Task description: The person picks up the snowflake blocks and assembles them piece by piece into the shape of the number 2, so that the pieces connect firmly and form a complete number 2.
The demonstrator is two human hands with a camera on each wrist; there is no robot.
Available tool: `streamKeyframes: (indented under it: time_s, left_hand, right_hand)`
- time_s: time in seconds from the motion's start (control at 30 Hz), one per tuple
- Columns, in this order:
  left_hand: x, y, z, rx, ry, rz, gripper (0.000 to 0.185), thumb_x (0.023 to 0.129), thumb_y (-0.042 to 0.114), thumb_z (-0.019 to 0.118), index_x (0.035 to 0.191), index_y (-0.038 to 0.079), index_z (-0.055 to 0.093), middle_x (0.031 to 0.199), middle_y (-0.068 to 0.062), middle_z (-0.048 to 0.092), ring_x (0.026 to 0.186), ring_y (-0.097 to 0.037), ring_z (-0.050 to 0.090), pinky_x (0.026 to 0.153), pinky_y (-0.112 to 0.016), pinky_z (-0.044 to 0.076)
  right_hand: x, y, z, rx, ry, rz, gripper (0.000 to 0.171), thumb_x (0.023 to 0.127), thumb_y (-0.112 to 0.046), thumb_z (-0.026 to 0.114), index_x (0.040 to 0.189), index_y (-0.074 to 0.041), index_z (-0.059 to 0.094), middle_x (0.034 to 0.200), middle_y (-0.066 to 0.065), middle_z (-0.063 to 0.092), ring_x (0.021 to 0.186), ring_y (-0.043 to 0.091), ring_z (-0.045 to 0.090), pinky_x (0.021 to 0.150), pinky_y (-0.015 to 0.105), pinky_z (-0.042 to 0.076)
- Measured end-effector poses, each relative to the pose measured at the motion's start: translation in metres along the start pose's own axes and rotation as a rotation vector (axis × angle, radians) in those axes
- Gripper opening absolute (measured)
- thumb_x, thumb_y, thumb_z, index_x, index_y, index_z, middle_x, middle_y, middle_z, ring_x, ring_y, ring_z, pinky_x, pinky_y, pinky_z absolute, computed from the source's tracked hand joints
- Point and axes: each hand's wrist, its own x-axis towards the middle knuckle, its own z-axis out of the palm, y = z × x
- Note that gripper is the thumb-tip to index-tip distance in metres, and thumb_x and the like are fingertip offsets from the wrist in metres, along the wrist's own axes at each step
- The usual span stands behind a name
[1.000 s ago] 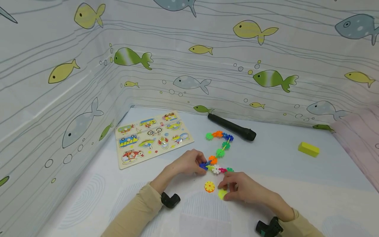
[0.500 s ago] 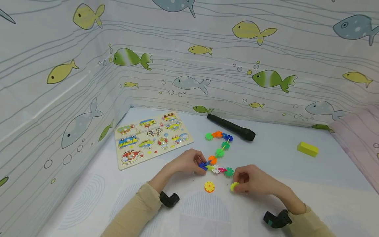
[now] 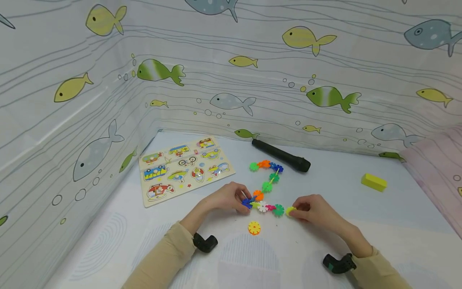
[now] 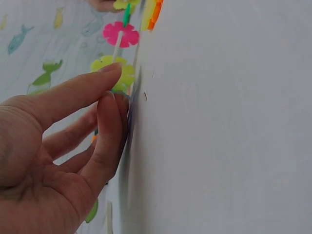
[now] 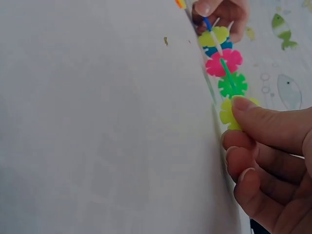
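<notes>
My right fingers (image 5: 253, 117) pinch a yellow disc (image 3: 290, 210), thumb on top, at the 3 o'clock end of the chain (image 3: 265, 188). The disc sits just beside the green disc (image 3: 278, 209), edge to edge as far as I can tell. My left fingers (image 4: 109, 105) are clamped on the blue disc (image 3: 247, 202) at the chain's 9 o'clock end, steadying it against the table (image 3: 325, 241).

I judge these discs to be light, thin, stiff plastic with notched rims. They would slide easily on the smooth cover, so the flat faces are the place to pinch, leaving the rim slots free. The chain looks loosely jointed and would likely bend or come apart if lifted by one end; holding it down at both ends seems safest.

A spare orange disc (image 3: 254, 228) lies at 6 o'clock of the chain, apart from it. Further out: a puzzle board (image 3: 185, 168) at 10 o'clock, a black torch (image 3: 281, 155) at 12, a yellow block (image 3: 373, 182) at 2.

No container is in view.
</notes>
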Motion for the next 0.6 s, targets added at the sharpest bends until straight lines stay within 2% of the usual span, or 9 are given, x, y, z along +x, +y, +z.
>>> streamKeyframes:
  time_s: [0.2, 0.43, 0.6]
  left_hand:
    - [0.0005, 0.0002, 0.0005, -0.005, 0.001, -0.003, 0.034, 0.078, 0.016, 0.085, 0.108, 0.010, 0.070, 0.094, 0.000, 0.068, 0.081, -0.013, 0.061, 0.072, -0.024, 0.050]
    - [0.0002, 0.0017, 0.0014, -0.020, 0.005, -0.019, 0.033, 0.079, 0.014, 0.085, 0.108, 0.008, 0.071, 0.090, 0.000, 0.067, 0.077, -0.012, 0.060, 0.071, -0.024, 0.048]
    - [0.0011, 0.0006, 0.0024, -0.039, 0.020, -0.025, 0.033, 0.078, 0.015, 0.085, 0.107, 0.007, 0.072, 0.088, 0.000, 0.067, 0.078, -0.013, 0.059, 0.071, -0.024, 0.049]
  right_hand:
    - [-0.0007, -0.0001, 0.0019, -0.001, -0.013, -0.033, 0.015, 0.089, -0.024, 0.076, 0.097, -0.011, 0.076, 0.072, -0.008, 0.062, 0.062, 0.004, 0.052, 0.056, 0.021, 0.048]
    - [-0.0014, -0.0023, 0.0043, -0.035, 0.038, -0.096, 0.012, 0.086, -0.021, 0.078, 0.096, -0.014, 0.079, 0.082, -0.011, 0.069, 0.069, 0.002, 0.053, 0.062, 0.020, 0.050]
    - [-0.0007, -0.0027, 0.0074, -0.011, 0.067, -0.160, 0.008, 0.086, -0.016, 0.079, 0.093, -0.014, 0.080, 0.074, -0.012, 0.063, 0.065, 0.002, 0.050, 0.058, 0.019, 0.046]
